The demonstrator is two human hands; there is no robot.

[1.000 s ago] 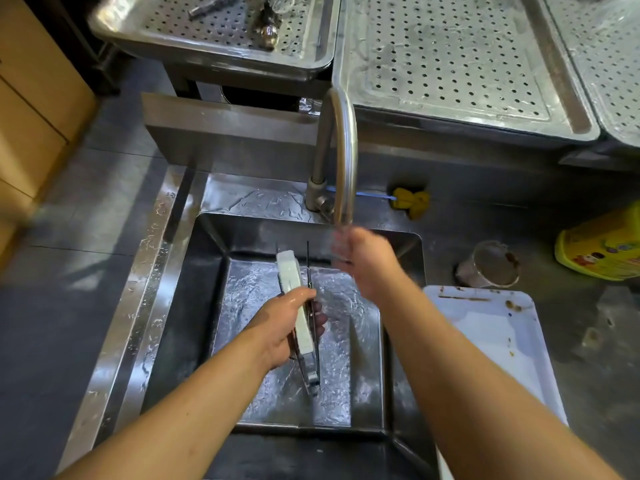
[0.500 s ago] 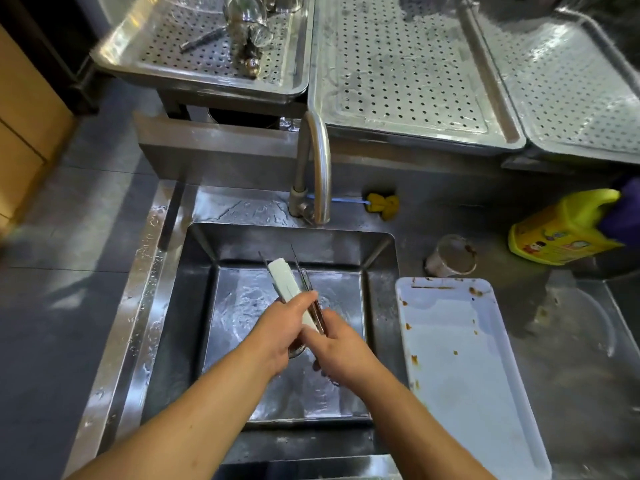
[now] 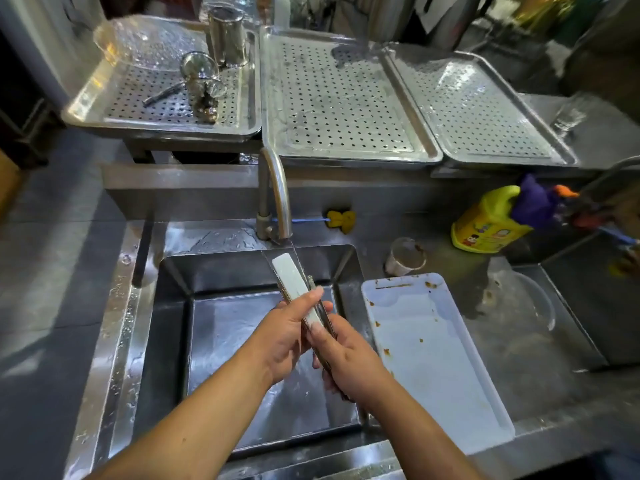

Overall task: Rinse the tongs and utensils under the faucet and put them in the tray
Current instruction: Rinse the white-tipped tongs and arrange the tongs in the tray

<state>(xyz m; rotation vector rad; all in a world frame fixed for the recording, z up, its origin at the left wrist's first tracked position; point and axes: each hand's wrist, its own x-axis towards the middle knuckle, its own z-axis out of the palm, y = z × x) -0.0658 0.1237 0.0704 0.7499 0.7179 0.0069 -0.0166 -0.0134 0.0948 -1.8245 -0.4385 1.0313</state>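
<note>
Over the steel sink (image 3: 173,341) both hands hold one bundle of utensils (image 3: 290,275): a flat white blade and thin metal tongs and skewers, tips pointing up toward the faucet (image 3: 275,192). My left hand (image 3: 287,336) grips the bundle from the left. My right hand (image 3: 343,355) closes on its lower handles. No water stream is visible from the spout. Perforated steel trays stand behind: the left tray (image 3: 104,109), a bare middle tray (image 3: 343,98) and a right tray (image 3: 485,109).
A stained white plastic bin (image 3: 440,368) sits right of the sink, with a small metal cup (image 3: 405,256) behind it. A yellow detergent jug (image 3: 488,220) and yellow sponge (image 3: 341,220) lie by the backsplash. The left tray holds a strainer, a steel cup (image 3: 227,36) and a clear lid.
My right hand came down from the faucet and took hold of the bundle's lower end. The view tilted up, showing more of the trays.
</note>
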